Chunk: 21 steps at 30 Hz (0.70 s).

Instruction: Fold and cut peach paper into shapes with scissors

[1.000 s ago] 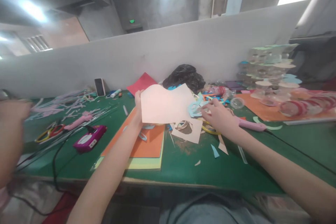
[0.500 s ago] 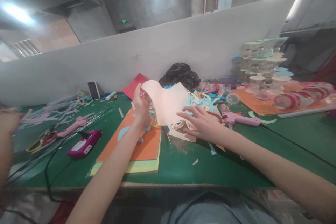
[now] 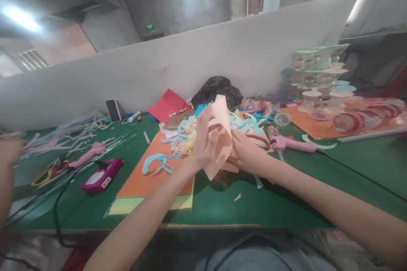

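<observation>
A cream sheet of paper (image 3: 222, 118) is curled over between my two hands, above the middle of the table. My left hand (image 3: 203, 142) holds its left side, fingers pointing up and bent against the paper. Against the right side presses my right hand (image 3: 249, 152), its fingertips partly hidden behind the sheet. Paper strips and scraps (image 3: 186, 133) in blue, yellow and green lie heaped behind and around the hands. To the left, a stack of orange and yellow sheets (image 3: 136, 184) has a curled blue offcut (image 3: 157, 163) on top.
A pink glue gun (image 3: 295, 144) with a black cord lies right of my hands, near a red-and-white wrapped bottle (image 3: 365, 116). Leftward are a purple power socket (image 3: 102, 175), another pink glue gun (image 3: 87, 154) and a phone (image 3: 113, 110). Another person's arm (image 3: 8, 173) shows at the left edge.
The cream sheet was wide and gently bent; now it is folded round into a narrow curl. My left hand moved right and my right hand closed in against the paper.
</observation>
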### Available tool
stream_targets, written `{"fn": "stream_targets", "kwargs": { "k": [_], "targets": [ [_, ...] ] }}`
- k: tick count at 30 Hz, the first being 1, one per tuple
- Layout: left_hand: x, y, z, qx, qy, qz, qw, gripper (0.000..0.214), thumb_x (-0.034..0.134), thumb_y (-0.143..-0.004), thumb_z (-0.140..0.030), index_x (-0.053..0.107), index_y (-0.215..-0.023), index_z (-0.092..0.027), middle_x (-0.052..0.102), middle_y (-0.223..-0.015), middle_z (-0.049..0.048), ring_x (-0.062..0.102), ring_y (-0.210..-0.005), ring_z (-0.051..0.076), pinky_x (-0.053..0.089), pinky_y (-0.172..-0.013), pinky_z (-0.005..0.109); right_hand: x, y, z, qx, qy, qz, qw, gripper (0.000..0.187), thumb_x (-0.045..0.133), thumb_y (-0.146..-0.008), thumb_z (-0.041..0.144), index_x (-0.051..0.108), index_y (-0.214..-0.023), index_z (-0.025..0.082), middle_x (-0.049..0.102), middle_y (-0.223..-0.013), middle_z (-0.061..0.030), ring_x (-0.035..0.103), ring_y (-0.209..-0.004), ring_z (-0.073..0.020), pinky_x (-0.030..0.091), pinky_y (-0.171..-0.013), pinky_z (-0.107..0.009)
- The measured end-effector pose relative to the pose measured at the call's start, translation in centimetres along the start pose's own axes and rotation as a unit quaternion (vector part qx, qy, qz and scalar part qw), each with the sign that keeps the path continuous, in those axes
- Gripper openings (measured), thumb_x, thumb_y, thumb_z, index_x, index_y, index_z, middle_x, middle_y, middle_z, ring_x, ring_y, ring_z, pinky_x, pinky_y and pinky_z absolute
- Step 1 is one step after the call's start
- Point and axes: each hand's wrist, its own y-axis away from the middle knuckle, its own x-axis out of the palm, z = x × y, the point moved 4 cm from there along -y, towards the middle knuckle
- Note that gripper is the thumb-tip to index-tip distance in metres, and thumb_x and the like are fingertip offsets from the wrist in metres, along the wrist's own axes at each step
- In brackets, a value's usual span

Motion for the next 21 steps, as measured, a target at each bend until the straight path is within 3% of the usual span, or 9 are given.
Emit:
{"fn": "stream_targets", "kwargs": {
  "k": [4, 9, 13, 18, 21],
  "targets": [
    [0.7, 0.3, -0.5, 0.059, -0.015, 0.103, 0.993, 0.053, 0.033, -0.102, -0.041, 0.020, -0.153, -0.043, 0.037, -0.156, 0.0083, 0.046, -0.137, 0.026, 0.046, -0.109, 0.051, 0.4, 0.0, -0.9, 0.049, -0.010, -0.013, 0.999, 0.040, 0.045, -0.096, 0.033, 0.050, -0.132, 0.017, 0.056, -0.131, -0.0171, 0.050, -0.127, -0.0331, 0.042, -0.105, -0.054],
    [0.6, -0.2, 0.9, 0.010, -0.144, 0.050, 0.988, 0.038, 0.040, -0.100, -0.036, 0.040, -0.136, -0.025, 0.051, -0.136, 0.0152, 0.049, -0.130, 0.028, 0.042, -0.108, 0.051, -0.3, -0.3, -1.1, 0.116, -0.063, -0.033, 0.991, 0.037, 0.041, -0.097, 0.037, 0.050, -0.126, 0.016, 0.057, -0.123, -0.0180, 0.055, -0.118, -0.0317, 0.045, -0.100, -0.050],
    [0.8, -0.3, 2.3, -0.033, -0.211, 0.061, 0.975, 0.030, 0.044, -0.097, -0.040, 0.048, -0.120, -0.020, 0.056, -0.124, 0.0164, 0.052, -0.122, 0.030, 0.041, -0.105, 0.052, -0.8, -0.5, -1.1, 0.156, -0.166, -0.037, 0.973, 0.046, 0.035, -0.100, 0.047, 0.047, -0.132, 0.017, 0.056, -0.130, -0.0174, 0.055, -0.122, -0.0289, 0.045, -0.103, -0.047],
    [1.2, 0.1, 2.1, -0.065, -0.157, 0.078, 0.982, 0.032, 0.036, -0.101, -0.043, 0.048, -0.123, -0.022, 0.056, -0.129, 0.0153, 0.051, -0.126, 0.027, 0.040, -0.109, 0.048, 0.3, -0.8, -2.0, 0.202, -0.348, -0.004, 0.915, 0.042, 0.048, -0.094, 0.050, 0.054, -0.121, 0.018, 0.070, -0.108, -0.0098, 0.065, -0.105, -0.0266, 0.052, -0.094, -0.044],
    [1.3, 0.3, 1.4, -0.093, -0.096, 0.101, 0.986, 0.036, 0.029, -0.103, -0.043, 0.046, -0.128, -0.023, 0.056, -0.129, 0.0149, 0.054, -0.124, 0.025, 0.044, -0.106, 0.043, 0.8, -1.2, -2.6, 0.198, -0.471, -0.042, 0.858, 0.042, 0.063, -0.083, 0.045, 0.058, -0.116, 0.020, 0.071, -0.109, -0.0081, 0.067, -0.104, -0.0250, 0.052, -0.097, -0.043]
  ]
}}
